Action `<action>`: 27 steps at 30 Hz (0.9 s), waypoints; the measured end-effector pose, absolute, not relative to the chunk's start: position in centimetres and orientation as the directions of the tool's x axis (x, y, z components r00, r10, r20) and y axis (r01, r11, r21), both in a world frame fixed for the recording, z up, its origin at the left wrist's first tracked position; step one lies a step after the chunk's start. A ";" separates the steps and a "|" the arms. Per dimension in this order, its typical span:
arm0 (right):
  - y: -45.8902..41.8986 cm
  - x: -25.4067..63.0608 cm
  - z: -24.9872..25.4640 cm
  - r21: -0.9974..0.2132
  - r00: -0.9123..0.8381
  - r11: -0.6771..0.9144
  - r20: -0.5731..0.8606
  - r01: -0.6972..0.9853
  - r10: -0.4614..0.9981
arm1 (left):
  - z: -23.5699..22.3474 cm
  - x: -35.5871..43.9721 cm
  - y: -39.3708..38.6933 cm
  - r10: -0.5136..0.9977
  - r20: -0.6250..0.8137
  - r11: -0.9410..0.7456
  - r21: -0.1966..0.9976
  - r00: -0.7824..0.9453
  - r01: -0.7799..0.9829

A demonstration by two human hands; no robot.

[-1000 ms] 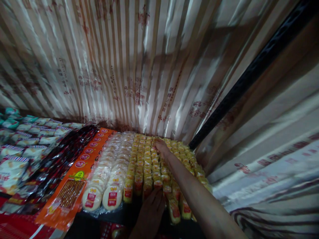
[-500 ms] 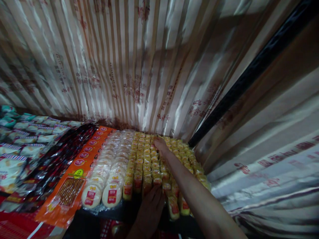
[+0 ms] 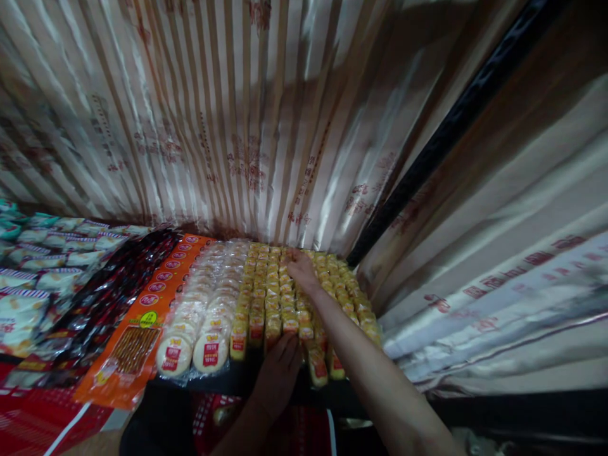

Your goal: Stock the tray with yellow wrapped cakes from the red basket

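Small yellow wrapped snack packs (image 3: pixel 256 297) stand in several tight rows running from front to back. My right hand (image 3: pixel 301 267) reaches over them to the far end of the middle rows. Its fingers are curled down among the packs, and whatever lies between them is hidden. At the front end of the middle rows, my left hand (image 3: pixel 281 362) rests with its fingers stretched forward against the packs. Two front packs right of it, including one yellow snack pack (image 3: pixel 317 367), stick out nearer to me than the rest.
Left of the yellow rows lie two rows of clear-wrapped round white crackers (image 3: pixel 210 351), an orange snack bag (image 3: pixel 137 342), dark red shiny packets (image 3: pixel 109 285) and white snack bags (image 3: pixel 21 320). Striped foil sheeting (image 3: pixel 247 126) hangs behind; a dark pole (image 3: pixel 427 152) slants at right. A red basket (image 3: pixel 33 411) sits below.
The view has shifted, so the packs appear slightly farther left and higher. Both hands remain at nearly the same places on the yellow rows, the right at the back and the left in front.
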State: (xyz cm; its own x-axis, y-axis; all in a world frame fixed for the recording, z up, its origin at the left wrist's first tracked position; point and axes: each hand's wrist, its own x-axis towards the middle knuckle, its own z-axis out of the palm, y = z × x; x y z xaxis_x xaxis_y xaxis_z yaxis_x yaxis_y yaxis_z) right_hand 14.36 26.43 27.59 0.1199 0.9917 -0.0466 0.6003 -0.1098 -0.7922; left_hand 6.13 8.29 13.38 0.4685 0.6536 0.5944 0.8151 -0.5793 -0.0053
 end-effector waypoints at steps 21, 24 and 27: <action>3.7 20.3 16.6 -0.434 0.076 0.143 0.448 0.889 0.891 | 14.6 5.6 8.3 0.572 0.662 -0.658 0.016 0.485 0.753; 3.8 19.7 16.3 -0.396 0.074 0.114 0.430 0.911 0.900 | 14.6 5.5 8.4 0.579 0.654 -0.650 0.010 0.487 0.760; 3.7 19.3 16.4 -0.354 0.095 0.065 0.418 0.933 0.903 | 14.7 5.5 8.3 0.560 0.672 -0.636 -0.026 0.485 0.771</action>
